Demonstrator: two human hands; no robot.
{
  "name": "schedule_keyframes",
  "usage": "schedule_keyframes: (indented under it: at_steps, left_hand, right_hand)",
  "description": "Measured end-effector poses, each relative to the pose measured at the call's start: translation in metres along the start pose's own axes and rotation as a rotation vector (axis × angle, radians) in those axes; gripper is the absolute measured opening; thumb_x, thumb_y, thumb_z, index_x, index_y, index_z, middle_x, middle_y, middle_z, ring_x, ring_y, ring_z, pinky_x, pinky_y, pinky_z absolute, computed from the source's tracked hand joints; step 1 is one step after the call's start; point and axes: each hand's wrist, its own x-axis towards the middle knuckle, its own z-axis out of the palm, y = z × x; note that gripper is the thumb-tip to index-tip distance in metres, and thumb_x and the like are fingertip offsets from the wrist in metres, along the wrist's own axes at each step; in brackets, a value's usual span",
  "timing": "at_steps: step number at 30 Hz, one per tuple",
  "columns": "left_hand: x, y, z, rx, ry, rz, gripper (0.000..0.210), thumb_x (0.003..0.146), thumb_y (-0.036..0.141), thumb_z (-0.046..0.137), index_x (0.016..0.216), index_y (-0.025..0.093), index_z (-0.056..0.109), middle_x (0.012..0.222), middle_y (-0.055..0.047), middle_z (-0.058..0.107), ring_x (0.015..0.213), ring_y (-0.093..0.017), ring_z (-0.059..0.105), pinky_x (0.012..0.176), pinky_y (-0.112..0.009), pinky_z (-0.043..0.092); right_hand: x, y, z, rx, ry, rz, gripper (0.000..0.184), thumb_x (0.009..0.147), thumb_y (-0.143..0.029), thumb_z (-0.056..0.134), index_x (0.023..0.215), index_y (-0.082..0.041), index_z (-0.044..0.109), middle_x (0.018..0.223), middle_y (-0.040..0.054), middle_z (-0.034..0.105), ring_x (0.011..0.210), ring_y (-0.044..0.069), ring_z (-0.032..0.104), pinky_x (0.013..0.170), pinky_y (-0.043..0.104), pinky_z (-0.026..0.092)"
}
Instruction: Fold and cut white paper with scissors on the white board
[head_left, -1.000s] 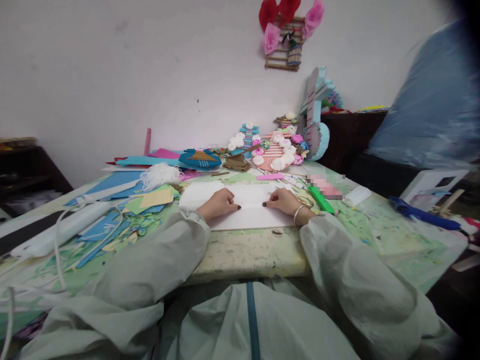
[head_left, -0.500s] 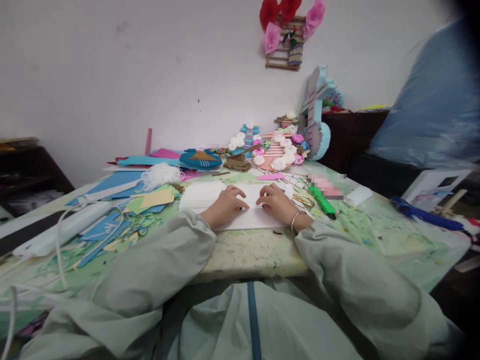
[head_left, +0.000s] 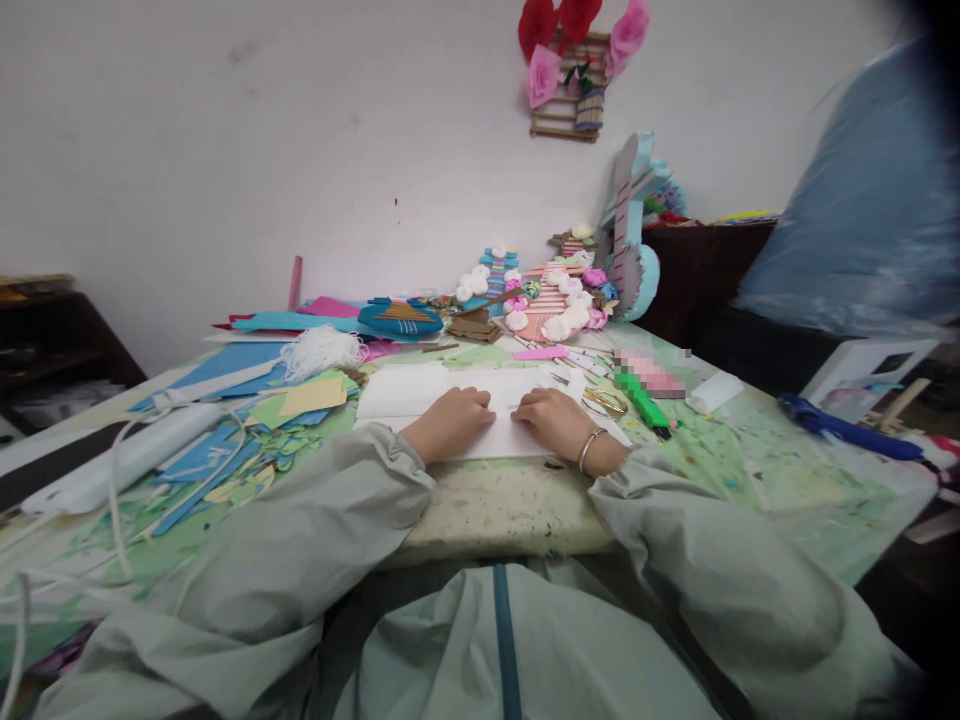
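Observation:
White paper [head_left: 499, 382] lies in front of me at the table's near edge, with a crease or edge running across it between my hands. On its left part rests my left hand [head_left: 459, 418], its fingers curled together on the paper at that line. My right hand [head_left: 553, 418], with a silver bangle at the wrist, is closed in the same way on the right part. The two hands are a short gap apart, and the fingertips are partly hidden. Just beyond the right hand lie gold-handled scissors [head_left: 606, 402].
To the left are paper scraps [head_left: 247, 470], a bundle of white yarn [head_left: 326, 352] and a white glue gun or similar tool [head_left: 124, 460] with a cord. A green cutter [head_left: 643, 400] lies right. Handmade yarn crafts [head_left: 551, 300] stand against the wall.
Both hands have curled their fingers in from a more spread, raised pose and dropped lower onto the paper. The blades of the scissors now show past my right hand.

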Motion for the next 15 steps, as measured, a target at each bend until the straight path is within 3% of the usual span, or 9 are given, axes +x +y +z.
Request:
schedule_keyframes:
  at_steps: [9, 15]
  left_hand:
    - [-0.003, 0.005, -0.013, 0.048, -0.096, -0.111, 0.028, 0.081, 0.015, 0.041, 0.075, 0.013, 0.068, 0.083, -0.013, 0.064, 0.083, -0.024, 0.059, 0.075, -0.037, 0.042]
    - [-0.007, 0.001, -0.011, 0.083, -0.076, -0.225, 0.023, 0.075, 0.012, 0.044, 0.076, 0.01, 0.067, 0.082, -0.016, 0.065, 0.079, -0.026, 0.061, 0.071, -0.037, 0.045]
  right_hand:
    - [-0.002, 0.005, -0.003, 0.057, -0.03, 0.254, 0.027, 0.077, -0.006, 0.047, 0.085, -0.014, 0.072, 0.095, 0.0118, 0.068, 0.094, 0.02, 0.059, 0.082, 0.026, 0.04]
    - [-0.003, 0.006, -0.001, 0.039, -0.021, 0.274, 0.026, 0.077, -0.007, 0.046, 0.082, -0.015, 0.07, 0.09, 0.01, 0.069, 0.088, 0.02, 0.06, 0.078, 0.027, 0.04]
